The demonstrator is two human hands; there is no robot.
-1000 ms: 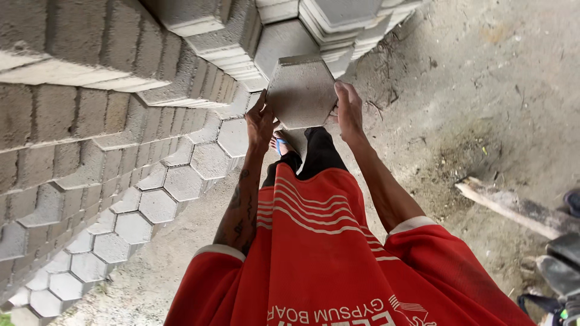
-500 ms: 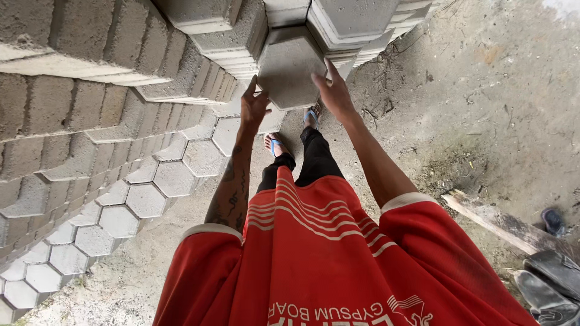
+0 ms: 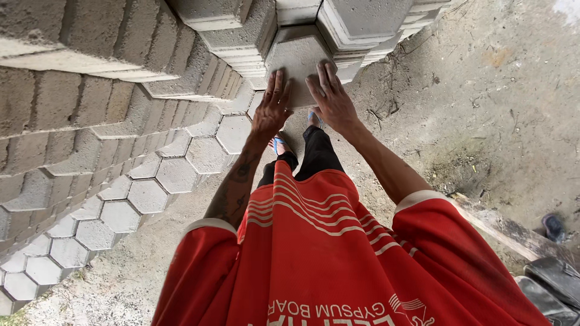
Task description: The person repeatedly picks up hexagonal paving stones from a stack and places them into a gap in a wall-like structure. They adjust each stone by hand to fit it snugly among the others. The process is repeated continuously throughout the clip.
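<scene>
A grey hexagonal concrete paving block (image 3: 299, 57) lies flat on top of a stack, between two taller neighbouring stacks. My left hand (image 3: 272, 105) rests palm down on its near left edge with the fingers spread. My right hand (image 3: 331, 96) lies flat on its near right edge, fingers also apart. Both hands press on the block's top face rather than grip it. I stand right at the stack in a red shirt and dark trousers, feet just visible below the hands.
Tall stacks of the same grey blocks (image 3: 90, 78) fill the left and top. A single layer of hexagonal blocks (image 3: 175, 175) lies on the ground to the left. Bare dirt ground (image 3: 483, 108) spreads to the right, with a wooden plank (image 3: 507, 226) and dark footwear (image 3: 553, 226) at the lower right.
The block I carried by its sides has gone forward and down onto the stack. My hands shifted from its sides to lie flat on top.
</scene>
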